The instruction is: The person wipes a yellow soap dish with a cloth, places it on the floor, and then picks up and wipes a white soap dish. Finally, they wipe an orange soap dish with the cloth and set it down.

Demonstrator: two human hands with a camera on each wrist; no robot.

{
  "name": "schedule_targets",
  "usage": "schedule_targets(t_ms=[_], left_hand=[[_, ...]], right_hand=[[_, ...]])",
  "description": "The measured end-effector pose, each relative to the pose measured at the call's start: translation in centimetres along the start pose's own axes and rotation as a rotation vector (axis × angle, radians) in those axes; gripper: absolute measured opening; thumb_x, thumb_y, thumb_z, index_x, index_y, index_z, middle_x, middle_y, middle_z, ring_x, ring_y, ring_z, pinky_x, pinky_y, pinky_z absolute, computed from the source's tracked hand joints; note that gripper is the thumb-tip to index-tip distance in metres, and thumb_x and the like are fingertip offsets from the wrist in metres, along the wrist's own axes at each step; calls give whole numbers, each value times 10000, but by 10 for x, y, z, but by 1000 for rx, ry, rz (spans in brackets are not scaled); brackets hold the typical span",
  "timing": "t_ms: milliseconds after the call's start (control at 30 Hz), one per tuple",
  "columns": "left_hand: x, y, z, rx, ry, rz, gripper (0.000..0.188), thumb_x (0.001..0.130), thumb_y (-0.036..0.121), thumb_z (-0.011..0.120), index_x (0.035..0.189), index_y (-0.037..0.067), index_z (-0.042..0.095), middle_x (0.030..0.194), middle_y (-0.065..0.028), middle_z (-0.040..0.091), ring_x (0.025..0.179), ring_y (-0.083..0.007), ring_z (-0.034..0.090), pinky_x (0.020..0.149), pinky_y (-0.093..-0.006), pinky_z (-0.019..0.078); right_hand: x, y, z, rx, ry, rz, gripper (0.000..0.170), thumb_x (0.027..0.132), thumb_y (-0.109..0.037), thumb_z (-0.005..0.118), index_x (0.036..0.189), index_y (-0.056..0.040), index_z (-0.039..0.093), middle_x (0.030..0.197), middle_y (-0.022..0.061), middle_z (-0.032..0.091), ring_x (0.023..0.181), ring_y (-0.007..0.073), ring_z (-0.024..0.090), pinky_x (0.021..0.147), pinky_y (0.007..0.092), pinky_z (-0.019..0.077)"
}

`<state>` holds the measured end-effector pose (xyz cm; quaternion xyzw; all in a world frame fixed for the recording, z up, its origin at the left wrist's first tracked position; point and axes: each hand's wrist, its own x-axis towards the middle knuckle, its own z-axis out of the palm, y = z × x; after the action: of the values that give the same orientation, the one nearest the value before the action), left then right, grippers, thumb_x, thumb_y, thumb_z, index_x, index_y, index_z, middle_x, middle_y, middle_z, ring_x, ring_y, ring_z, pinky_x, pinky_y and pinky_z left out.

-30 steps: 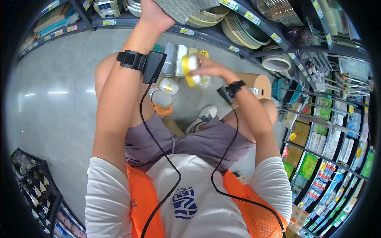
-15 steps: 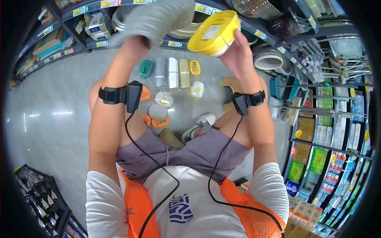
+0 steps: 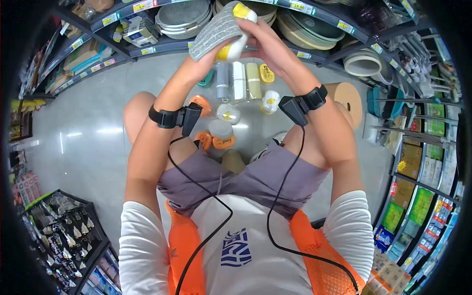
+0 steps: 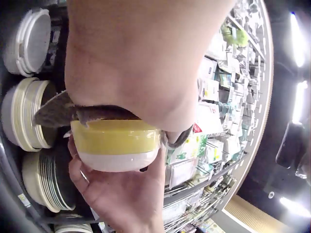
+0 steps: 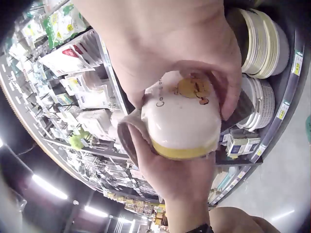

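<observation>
Up in front of the shelf, both hands meet at a small white and yellow plastic box (image 3: 239,47). A cartoon figure and lettering show on its white side (image 5: 182,111) in the right wrist view. My right hand (image 3: 268,43) grips the box from the right, thumb and fingers around its white part. My left hand (image 3: 202,64) holds a grey ribbed cloth (image 3: 214,34) against the yellow side, with the palm under the box in the right wrist view. The cloth hides part of the left fingers.
On the floor between the knees lie several small boxes, among them a yellow one (image 3: 266,73), white ones (image 3: 228,113) and orange ones (image 3: 223,142). Grey, white and khaki rolls (image 3: 253,81) lie beside them. Shelves with stacked basins (image 3: 309,29) stand ahead; a brown cylinder (image 3: 350,101) is at right.
The right hand lifted the box from near the floor and brought it left, turning it. The left hand with the cloth moved in to meet it; the two now touch.
</observation>
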<state>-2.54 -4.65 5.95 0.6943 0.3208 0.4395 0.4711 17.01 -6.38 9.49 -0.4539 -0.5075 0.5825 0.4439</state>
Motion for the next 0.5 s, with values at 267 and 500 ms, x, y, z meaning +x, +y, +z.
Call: schedule_targets(t_ms=[267,500], left_hand=[[-4,-2,-10,469,118,177,336,1039,173,596,1310,-22,635,1305,-113,663,1175,-226,618,1036,-343,471],[3,-6,-10,-470,196,-298,394,1089,223,469,1363,-38,579,1331,-125,628,1192,-201,606,1067,-346,457]], right_hand=[[13,-28,-3,137,159,0,582,943,-275,728,1401,-15,482,1327,154,605,1141,214,651,907,353,562],[21,18,9,-366,-10,-296,841,858,-425,823,1438,21,407,1283,155,611,1150,221,626,960,354,526]])
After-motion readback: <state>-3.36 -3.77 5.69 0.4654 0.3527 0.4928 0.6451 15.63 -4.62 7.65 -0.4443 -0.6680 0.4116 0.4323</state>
